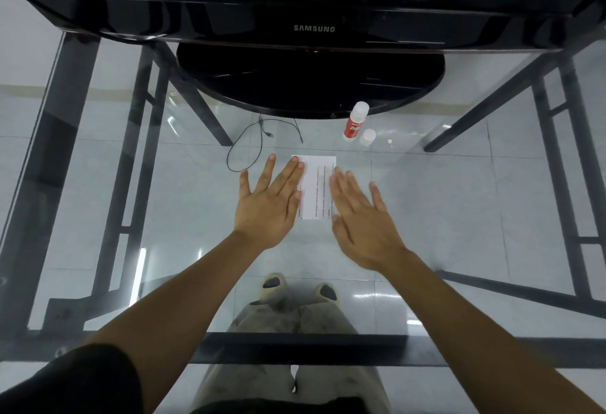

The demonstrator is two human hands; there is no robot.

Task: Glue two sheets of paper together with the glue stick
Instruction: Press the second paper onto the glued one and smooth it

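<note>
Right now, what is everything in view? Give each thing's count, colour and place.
paper: one rectangle showing, white with printed text, on the glass between the hands; whether sheets are stacked cannot be told
glue stick: one, white with red label, upright by the monitor base
cap: one, white, just right of the glue stick
cable: one, black, looped left of the paper
monitor: one, black, far side of the table
table: one, clear glass, dark frame
shoes: two, pale, seen through the glass
left hand: flat, fingers straight, over the paper's left edge
right hand: flat, fingers straight, over the paper's right edge
</note>
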